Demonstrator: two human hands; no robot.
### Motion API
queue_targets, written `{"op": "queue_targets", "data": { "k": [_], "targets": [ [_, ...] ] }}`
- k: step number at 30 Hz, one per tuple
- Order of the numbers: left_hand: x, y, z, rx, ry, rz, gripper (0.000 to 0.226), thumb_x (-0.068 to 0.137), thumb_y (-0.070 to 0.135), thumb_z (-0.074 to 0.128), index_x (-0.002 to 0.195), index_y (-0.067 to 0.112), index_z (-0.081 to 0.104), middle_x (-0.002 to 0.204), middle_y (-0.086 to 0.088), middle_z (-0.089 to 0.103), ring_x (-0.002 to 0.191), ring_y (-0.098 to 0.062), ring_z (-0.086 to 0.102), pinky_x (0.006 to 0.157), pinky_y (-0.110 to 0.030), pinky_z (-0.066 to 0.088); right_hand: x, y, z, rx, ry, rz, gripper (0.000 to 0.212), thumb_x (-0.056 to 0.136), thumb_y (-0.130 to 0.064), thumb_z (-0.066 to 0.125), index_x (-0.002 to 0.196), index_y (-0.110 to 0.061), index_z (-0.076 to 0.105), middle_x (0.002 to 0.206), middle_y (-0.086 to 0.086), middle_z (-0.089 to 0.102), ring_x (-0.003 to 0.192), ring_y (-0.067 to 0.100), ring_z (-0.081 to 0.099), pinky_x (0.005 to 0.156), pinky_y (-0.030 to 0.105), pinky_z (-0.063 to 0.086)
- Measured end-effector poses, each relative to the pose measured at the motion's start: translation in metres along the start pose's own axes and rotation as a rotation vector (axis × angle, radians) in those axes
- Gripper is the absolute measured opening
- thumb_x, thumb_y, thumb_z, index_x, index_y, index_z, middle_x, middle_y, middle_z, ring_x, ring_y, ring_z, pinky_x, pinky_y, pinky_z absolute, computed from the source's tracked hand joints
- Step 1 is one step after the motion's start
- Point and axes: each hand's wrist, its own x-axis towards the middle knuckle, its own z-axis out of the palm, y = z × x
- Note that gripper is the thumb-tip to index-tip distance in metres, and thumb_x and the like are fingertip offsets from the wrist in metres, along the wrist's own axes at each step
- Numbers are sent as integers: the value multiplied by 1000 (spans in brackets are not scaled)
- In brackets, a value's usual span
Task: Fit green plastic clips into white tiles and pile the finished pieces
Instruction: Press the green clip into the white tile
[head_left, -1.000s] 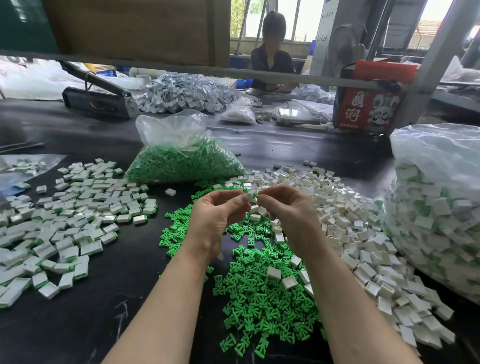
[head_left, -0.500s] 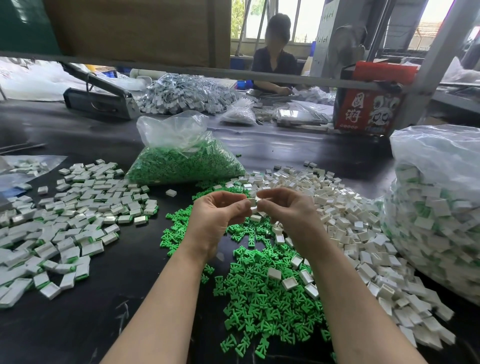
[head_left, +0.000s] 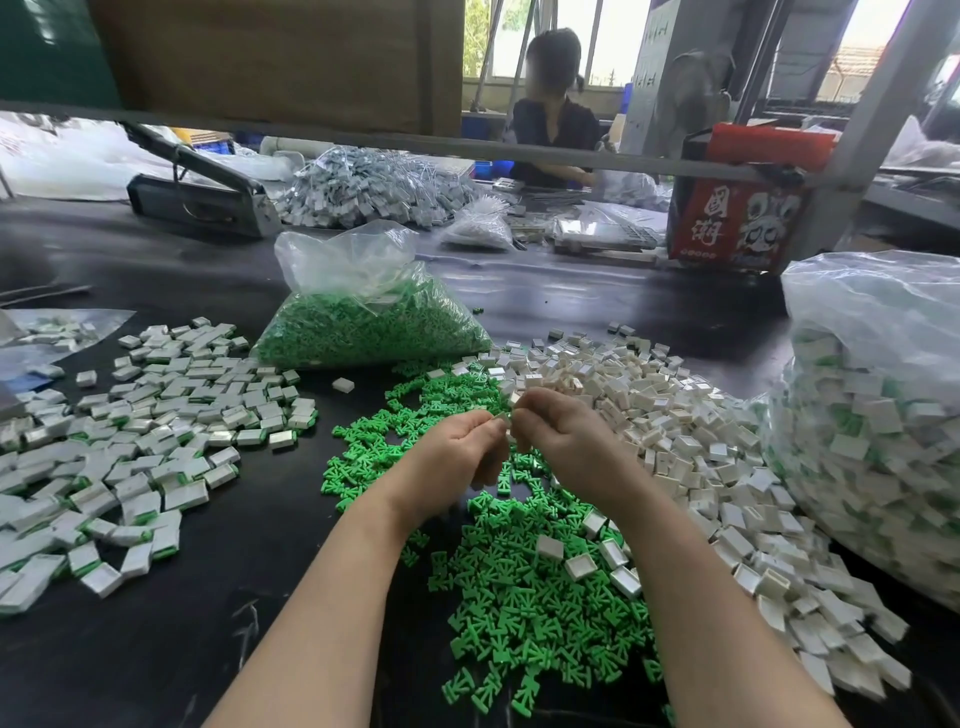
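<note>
Both hands have dropped slightly, left hand (head_left: 457, 447) and right hand (head_left: 563, 434) pinching one white tile (head_left: 506, 415).

Between left hand (head_left: 457, 447) and right hand (head_left: 561, 436): small white piece (head_left: 503, 418), mostly hidden by fingertips, clip unreadable. Right of the right hand: big bag (head_left: 872, 415) cut by frame edge. Beyond: blurred face.

Far centre: 1 seated person in a dark top (head_left: 553, 132), behind the grey metal crossbar (head_left: 363, 136).
Far right: red printed cardboard box (head_left: 740, 218).
Far left: grey metal sealing machine (head_left: 200, 195).
Surface: black worktable (head_left: 156, 623).
</note>
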Motion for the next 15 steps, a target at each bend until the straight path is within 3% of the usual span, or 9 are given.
{"op": "queue_targets", "data": {
  "k": [4,7,10,15],
  "targets": [
    [0,2,1,-9,25,30,27,89,33,44,74,12,51,58,1,49,51,-10,43,48,-18,36,-1,-1,3,42,-54,17,20,102,-20,47,85,-12,56,73,2,57,58,6,45,56,26,38],
    [-1,3,2,-4,26,44,25,87,31,45,72,12,52,57,6,47,51,-9,41,48,-18,35,-2,0,4,110,-66,38,21,102,-17,47,86,-7,54,72,4,53,63,15,45,60,31,37],
    [-2,3,3,15,46,40,29,92,28,45,78,5,55,63,1,48,56,-12,42,54,-23,37,-3,-1,3,179,-89,44,21,102,-14,47,82,-9,52,67,2,46,65,19,39,62,36,32],
    [-3,2,4,80,26,46,29,102,23,40,76,15,51,62,2,45,54,-12,38,52,-26,33,-4,-1,-4,136,-111,11,21,101,-14,50,80,-8,53,67,3,44,65,18,39,63,40,34]
  ]
}}
